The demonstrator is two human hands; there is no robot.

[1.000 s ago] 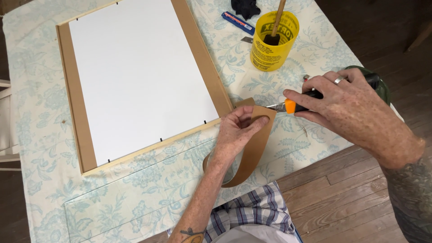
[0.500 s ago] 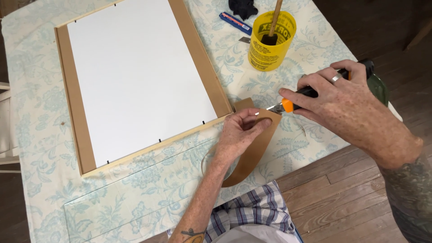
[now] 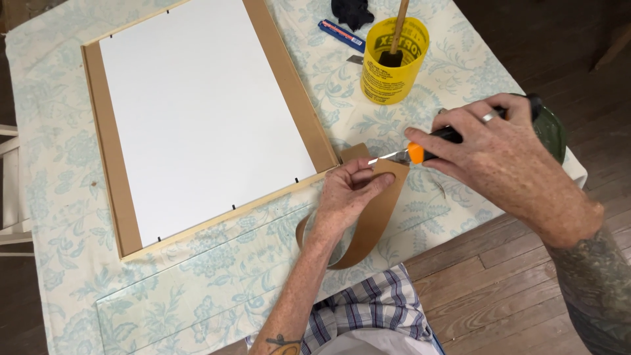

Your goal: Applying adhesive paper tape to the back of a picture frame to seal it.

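Note:
My left hand (image 3: 351, 194) pinches the end of a curling brown paper strip (image 3: 368, 223) beside the near right corner of a wooden frame (image 3: 112, 164) lying face down with a white backing board (image 3: 197, 112). My right hand (image 3: 499, 154) grips an orange-and-black utility knife (image 3: 420, 151). Its blade tip touches the strip just above my left fingers. The strip loops down over the table's near edge.
A yellow tub (image 3: 393, 62) holding a brush stands behind the knife, with a blue flat object (image 3: 342, 34) and a black cloth (image 3: 351, 10) beyond it. A sheet of clear glass (image 3: 197, 289) lies on the floral tablecloth (image 3: 52, 151) near the front edge. Wooden floor is at the right.
My right hand with the knife has shifted slightly left toward my left fingers on the strip. My left hand has kept its pinch.

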